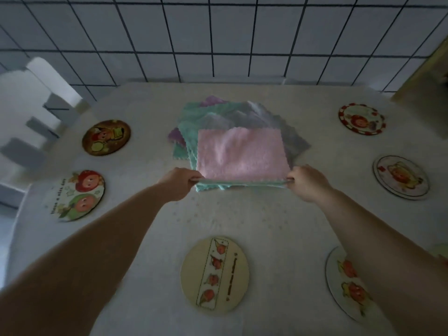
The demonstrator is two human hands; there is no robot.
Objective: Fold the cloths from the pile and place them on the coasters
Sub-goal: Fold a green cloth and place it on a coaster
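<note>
Head-camera footage was taken looking down on a table (242, 219) covered in a pale cloth, set against a white tiled wall (218, 37). A pile of cloths (232, 117) in green, purple and grey was seen at the middle of the table, towards the far side. A pink cloth (241, 155) was spread on top of the pile's near part, and its near edge was raised together with a green cloth (218, 186) just beneath it. The left near corner was pinched by the left hand (178, 183), whose fingers were curled round the edge. The right near corner was pinched in the same way by the right hand (308, 181). Both forearms were stretched forward over the table.

Six round coasters were laid around the pile, well apart from it: a brown coaster (106, 137) and a strawberry coaster (78, 195) on the left, a red-rimmed coaster (362, 119) and a pale coaster (401, 177) on the right, a cream coaster (214, 274) at the near middle, and a white coaster (339, 282) partly hidden under the right forearm. No cloth was seen on any coaster. A white chair (31, 103) was visible at the left.
</note>
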